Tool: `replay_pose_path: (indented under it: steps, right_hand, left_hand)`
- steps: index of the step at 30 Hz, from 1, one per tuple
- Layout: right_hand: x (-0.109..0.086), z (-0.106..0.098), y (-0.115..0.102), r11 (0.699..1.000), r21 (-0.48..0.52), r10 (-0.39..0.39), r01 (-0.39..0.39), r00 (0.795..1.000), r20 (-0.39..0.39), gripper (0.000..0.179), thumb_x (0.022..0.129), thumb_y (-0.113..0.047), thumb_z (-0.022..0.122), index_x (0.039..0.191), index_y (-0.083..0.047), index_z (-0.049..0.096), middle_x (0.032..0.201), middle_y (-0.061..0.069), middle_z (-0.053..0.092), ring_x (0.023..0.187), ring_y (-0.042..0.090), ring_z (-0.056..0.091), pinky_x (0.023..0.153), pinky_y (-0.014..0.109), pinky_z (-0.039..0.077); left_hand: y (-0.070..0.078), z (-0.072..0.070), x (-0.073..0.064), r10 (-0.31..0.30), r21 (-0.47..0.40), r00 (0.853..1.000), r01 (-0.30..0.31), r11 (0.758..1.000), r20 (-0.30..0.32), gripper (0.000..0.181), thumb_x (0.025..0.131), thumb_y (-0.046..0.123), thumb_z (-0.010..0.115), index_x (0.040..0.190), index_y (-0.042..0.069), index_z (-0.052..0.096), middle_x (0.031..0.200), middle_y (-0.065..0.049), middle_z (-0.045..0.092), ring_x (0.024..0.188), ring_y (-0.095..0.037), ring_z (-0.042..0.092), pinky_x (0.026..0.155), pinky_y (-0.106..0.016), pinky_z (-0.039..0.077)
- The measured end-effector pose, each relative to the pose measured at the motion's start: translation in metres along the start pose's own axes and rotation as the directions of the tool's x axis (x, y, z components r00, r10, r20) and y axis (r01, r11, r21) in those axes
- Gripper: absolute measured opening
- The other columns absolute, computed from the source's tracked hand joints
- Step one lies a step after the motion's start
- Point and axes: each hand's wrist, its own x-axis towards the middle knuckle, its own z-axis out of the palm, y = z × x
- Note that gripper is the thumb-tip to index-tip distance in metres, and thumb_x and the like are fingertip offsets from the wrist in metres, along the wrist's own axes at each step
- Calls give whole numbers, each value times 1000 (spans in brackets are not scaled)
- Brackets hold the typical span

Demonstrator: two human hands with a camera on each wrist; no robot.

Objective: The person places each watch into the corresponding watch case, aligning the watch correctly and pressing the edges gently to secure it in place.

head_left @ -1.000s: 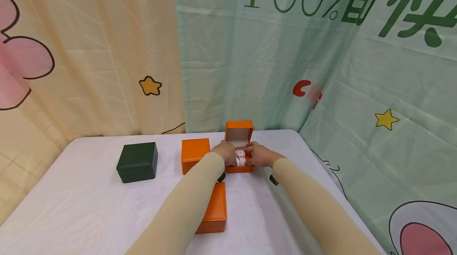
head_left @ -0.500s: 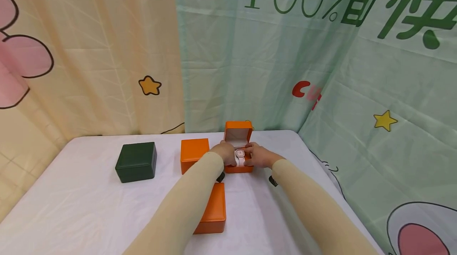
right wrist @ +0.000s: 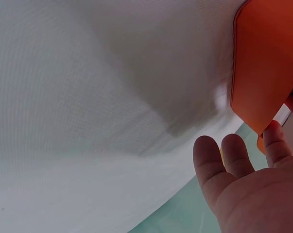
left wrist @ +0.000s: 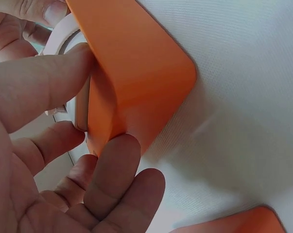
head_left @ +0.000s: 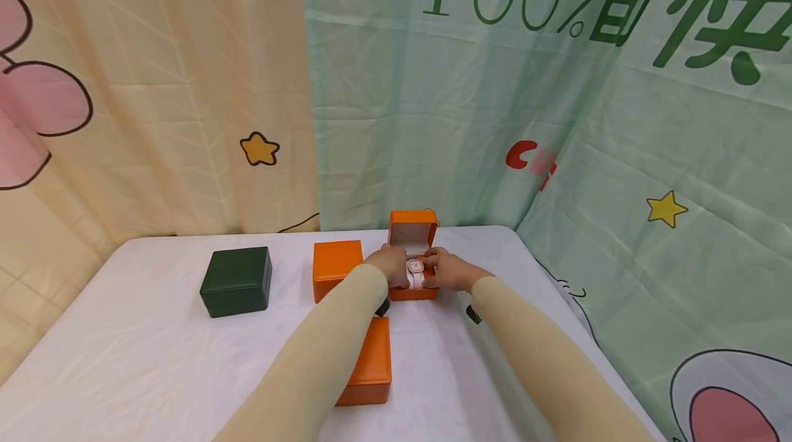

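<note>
In the head view, a white wristwatch with a square face sits upright in an orange watch box whose lid stands raised. My left hand holds the watch from its left side; in the left wrist view its thumb lies against the watch's cushion just inside the box wall. From the right, my right hand pinches the watch's other side, mostly hidden by the box in the right wrist view. Its outer fingers stretch beside the box.
A closed orange box stands just left of the watch box. Another orange box lies nearer, partly behind my left sleeve. Farther left is a dark green box. Printed curtains hang behind the white-covered table.
</note>
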Motion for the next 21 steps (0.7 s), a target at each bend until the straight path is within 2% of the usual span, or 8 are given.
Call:
replay_pose_path:
  steps: [9,21]
  right_hand:
    - [-2,0,0,999,33,16,-16,1000,1,61,95,-27,77,152,-14,57,166,15,34,144,36,44,124,52,38]
    - [-3,2,-1,1000,5,28,-28,1000,2,64,97,-28,76,156,-15,53,168,13,32,147,38,41,125,55,37]
  left_hand:
    - [2,-3,-6,25,19,1000,-25,1000,-5,50,90,27,83,131,2,68,124,-15,64,104,-25,55,101,-40,57]
    - [1,-3,-5,24,43,1000,-25,999,6,44,93,28,80,128,3,70,125,-15,63,102,-24,56,98,-37,56]
